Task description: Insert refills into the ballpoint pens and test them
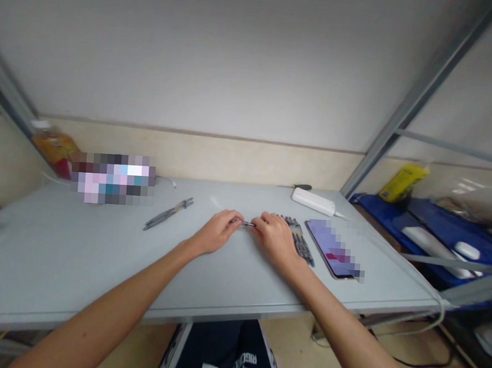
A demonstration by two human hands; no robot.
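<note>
Over the middle of the desk, my left hand [219, 231] and my right hand [276, 238] face each other with fingers closed on a slim pen [247, 223]. Only a short dark and silvery stretch of it shows between the fingertips; the rest is covered. Beside and partly behind my right hand lies a row of several grey-black pens [303, 247], side by side. Farther off to the left, a couple of similar pens [168, 213] lie close together at a slant.
Right of the pen row lies a phone [331, 256] with its screen lit. Behind it are a white power strip [314, 201] and a screwdriver [302, 186]. A blurred-out object [113, 178] and an orange bottle [56, 147] stand back left. A metal frame post [382, 139] rises at right.
</note>
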